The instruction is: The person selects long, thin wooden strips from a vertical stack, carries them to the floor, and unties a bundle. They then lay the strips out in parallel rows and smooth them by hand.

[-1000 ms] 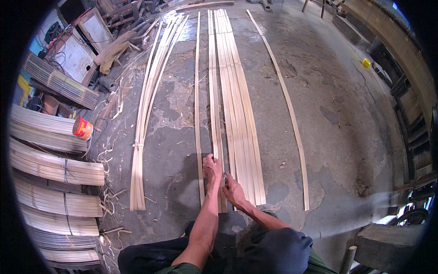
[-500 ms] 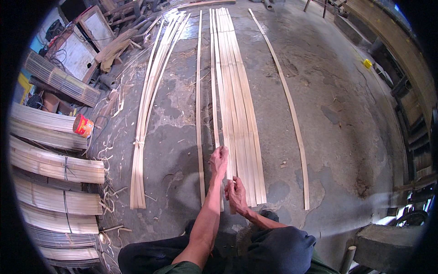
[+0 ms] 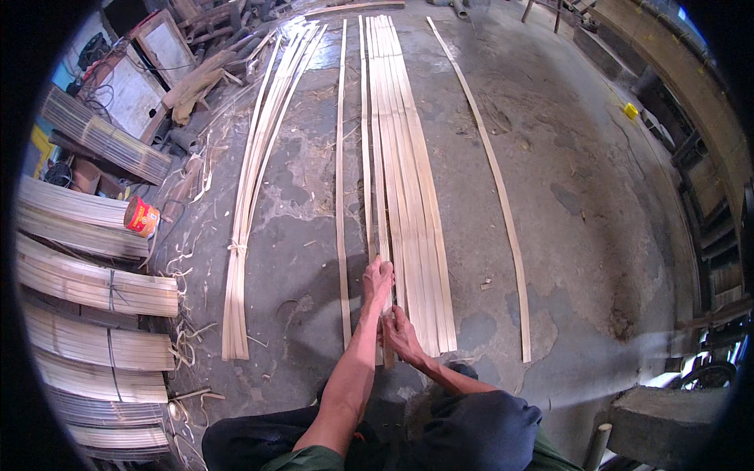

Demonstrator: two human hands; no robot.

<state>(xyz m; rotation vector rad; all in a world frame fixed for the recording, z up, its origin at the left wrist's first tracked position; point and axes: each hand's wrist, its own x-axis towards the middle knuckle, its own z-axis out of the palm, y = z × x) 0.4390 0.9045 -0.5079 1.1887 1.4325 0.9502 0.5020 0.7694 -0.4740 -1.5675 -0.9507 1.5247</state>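
Observation:
Long pale bamboo strips (image 3: pixel 422 235) lie side by side on the floor ahead of me. My left hand (image 3: pixel 378 279) is closed on one strip (image 3: pixel 379 196) at the left side of this row. Nearer my body, my right hand (image 3: pixel 401 334) has its fingers closed on the same strip close to its near end; the fingertips are partly hidden. A narrow dark gap parts this strip from the row. Just left of it lies another strip (image 3: pixel 366 149), its near part hidden by my left hand and arm. A single strip (image 3: pixel 341 180) rests farther left.
A lone strip (image 3: pixel 495 173) lies to the right. At left is a tied bundle of strips (image 3: pixel 238 275). Stacked strip bundles (image 3: pixel 94 286) and a red tub (image 3: pixel 142 216) line the left edge. A concrete block (image 3: pixel 667 416) stands at lower right.
The strip in my hands has shifted left, opening a gap beside the row. My right hand has moved slightly left and down with it; my left hand has barely moved.

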